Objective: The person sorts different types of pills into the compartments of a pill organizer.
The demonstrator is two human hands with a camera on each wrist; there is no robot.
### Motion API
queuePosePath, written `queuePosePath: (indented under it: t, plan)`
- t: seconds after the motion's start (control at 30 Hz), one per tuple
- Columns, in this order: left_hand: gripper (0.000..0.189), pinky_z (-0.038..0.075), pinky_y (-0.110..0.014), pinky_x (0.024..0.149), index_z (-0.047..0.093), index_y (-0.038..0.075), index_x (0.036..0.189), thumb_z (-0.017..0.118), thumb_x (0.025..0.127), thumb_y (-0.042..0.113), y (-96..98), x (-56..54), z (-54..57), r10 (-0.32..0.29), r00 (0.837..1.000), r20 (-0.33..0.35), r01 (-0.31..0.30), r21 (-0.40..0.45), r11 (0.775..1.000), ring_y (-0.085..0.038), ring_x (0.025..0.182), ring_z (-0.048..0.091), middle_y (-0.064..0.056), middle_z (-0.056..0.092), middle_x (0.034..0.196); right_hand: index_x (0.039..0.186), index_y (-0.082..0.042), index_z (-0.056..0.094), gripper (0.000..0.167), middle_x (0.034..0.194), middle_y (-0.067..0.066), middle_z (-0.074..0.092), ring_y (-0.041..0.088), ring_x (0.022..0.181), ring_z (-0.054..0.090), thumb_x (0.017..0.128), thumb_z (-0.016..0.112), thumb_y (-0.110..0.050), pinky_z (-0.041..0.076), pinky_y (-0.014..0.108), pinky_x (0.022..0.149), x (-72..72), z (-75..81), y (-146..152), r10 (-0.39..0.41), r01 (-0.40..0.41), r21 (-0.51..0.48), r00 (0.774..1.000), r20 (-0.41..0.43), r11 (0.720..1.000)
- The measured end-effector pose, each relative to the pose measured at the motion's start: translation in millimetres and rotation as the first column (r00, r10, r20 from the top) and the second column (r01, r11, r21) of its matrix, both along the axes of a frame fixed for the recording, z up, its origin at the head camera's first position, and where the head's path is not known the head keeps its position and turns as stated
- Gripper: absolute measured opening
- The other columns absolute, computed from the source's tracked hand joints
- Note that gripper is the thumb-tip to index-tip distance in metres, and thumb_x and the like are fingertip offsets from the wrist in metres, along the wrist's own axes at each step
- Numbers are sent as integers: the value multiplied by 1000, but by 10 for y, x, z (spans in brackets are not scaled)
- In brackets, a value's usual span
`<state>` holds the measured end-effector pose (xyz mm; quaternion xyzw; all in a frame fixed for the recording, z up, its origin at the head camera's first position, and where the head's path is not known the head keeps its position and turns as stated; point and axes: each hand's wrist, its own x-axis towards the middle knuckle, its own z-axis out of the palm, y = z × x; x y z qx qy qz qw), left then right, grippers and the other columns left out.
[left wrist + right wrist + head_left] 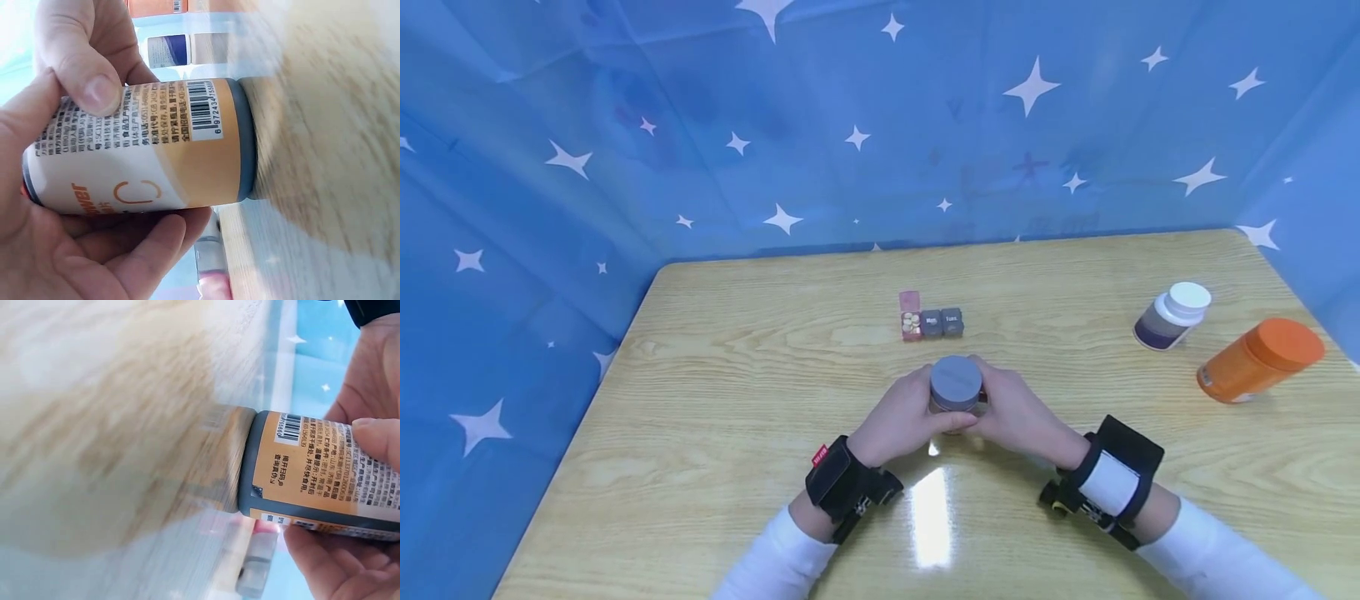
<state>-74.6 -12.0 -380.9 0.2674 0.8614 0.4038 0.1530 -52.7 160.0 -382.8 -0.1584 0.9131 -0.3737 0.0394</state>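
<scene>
A supplement bottle (956, 385) with a grey lid stands upright at the middle of the table, held by both hands. Its label (187, 150) is orange and white, with a barcode and small print. My left hand (898, 421) curls round its left side, and my right hand (1017, 414) grips it from the right. The thumbs come together on the near side. In the right wrist view the dark base (250, 465) meets the tabletop. Just beyond the hands lies a small pill box (931, 323); its pink compartment (911, 323) has its lid up and contains several pale tablets.
To the right stand a white bottle with a dark purple label (1172, 315) and an orange bottle (1260, 360). The wooden table (737, 367) ends at a blue curtain with white stars (850, 125), behind and at the left.
</scene>
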Motion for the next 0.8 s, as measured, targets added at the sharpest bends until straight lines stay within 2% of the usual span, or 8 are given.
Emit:
queuePosePath:
  t: [0.13,0.23,0.3,0.37,0.47,0.53,0.63,0.8]
  plan:
    - [70,46,-32,93,44,6,134,68,80,42,-20,4,4,17,1000,16,-16,-11,1000,-18,114,55,-9,58,125,121,-1,49,64,110,17,64,31,99,63,69,79,-21,53,42,82,-42,30,73,-29,29,-5,999,-40,1000]
    - [75,47,-37,94,37,0,138,65,83,43,-42,-2,7,61,998,18,-60,-41,997,-25,116,55,-16,55,128,128,5,42,70,115,24,59,38,101,61,70,78,-16,53,46,82,-208,142,238,-139,136,-43,988,-63,990]
    - [77,46,-39,96,32,-2,140,62,85,43,-61,-1,17,90,996,24,-89,-59,994,-28,118,53,-19,53,130,130,6,38,71,118,27,56,41,103,58,73,76,-14,52,48,82,-402,232,405,-261,254,-84,962,-82,964]
    - [75,44,-39,98,31,-1,140,60,87,41,-75,2,16,103,994,43,-100,-59,993,-27,120,52,-19,52,131,131,7,36,70,121,29,52,44,107,55,76,73,-16,48,52,87,-628,314,590,-395,385,-112,914,-90,916]
    - [73,42,-38,101,31,0,141,59,88,42,-91,24,15,98,992,76,-93,-62,994,-26,123,50,-17,51,133,132,8,32,68,126,31,48,45,114,50,80,67,-18,43,54,94,-937,358,870,-564,549,-144,820,-95,823]
    - [72,41,-38,102,32,0,141,58,88,42,-93,36,7,87,993,85,-82,-61,995,-25,124,50,-17,51,133,136,7,26,71,133,31,42,45,120,45,82,63,-19,38,54,99,-1081,361,1029,-645,634,-144,763,-45,760]
    - [71,42,-37,101,32,1,141,58,89,41,-92,42,2,77,994,77,-72,-60,996,-24,123,50,-16,52,133,141,5,17,75,141,29,34,44,128,38,82,59,-17,34,53,105,-1211,337,1207,-720,717,-130,693,28,685]
    - [69,43,-37,100,33,1,140,57,89,41,-83,23,14,59,996,59,-55,-68,996,-24,122,51,-16,53,132,143,2,12,76,147,25,26,40,134,30,82,54,-15,29,49,110,-1271,317,1357,-786,797,-93,604,131,597]
